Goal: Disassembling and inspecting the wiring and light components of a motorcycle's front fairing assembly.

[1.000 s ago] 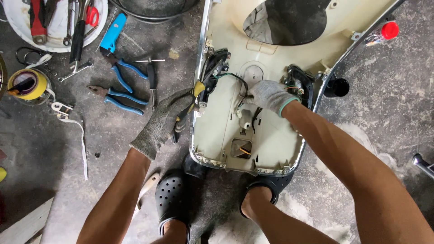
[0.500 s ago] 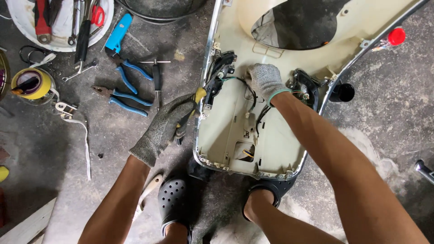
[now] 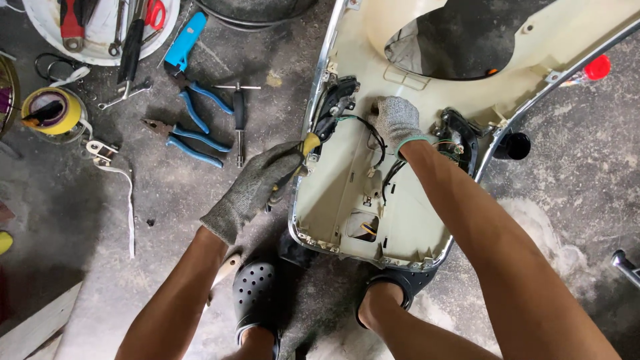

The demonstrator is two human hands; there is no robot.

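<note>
1. The step in hand looks like work on the wiring inside a cream scooter body panel (image 3: 427,40) lying inner face up on the concrete floor (image 3: 200,193).
2. The left hand (image 3: 257,190), in a grey knit glove, has its fingers (image 3: 283,163) curled tight around a yellow-handled tool (image 3: 308,143). The handle end shows just past the fingers, at the panel's chrome-trimmed left edge; the tip is hidden, so what kind of tool it is cannot be told.
3. The right hand (image 3: 395,120), also gloved, reaches into the panel with its fingers bent down on the inner face. Whether they pinch anything cannot be told.
4. Black wires (image 3: 373,133) loop just left of the right fingers and run toward a black fitting (image 3: 337,100) just above the left fingers.
5. The next move probably calls for steadying the panel with the right hand while the tool tip is guided to the fitting.
6. Blue-handled pliers (image 3: 193,100) and a T-handle wrench (image 3: 238,117) lie on the floor well left of the left fingers, untouched.
</note>
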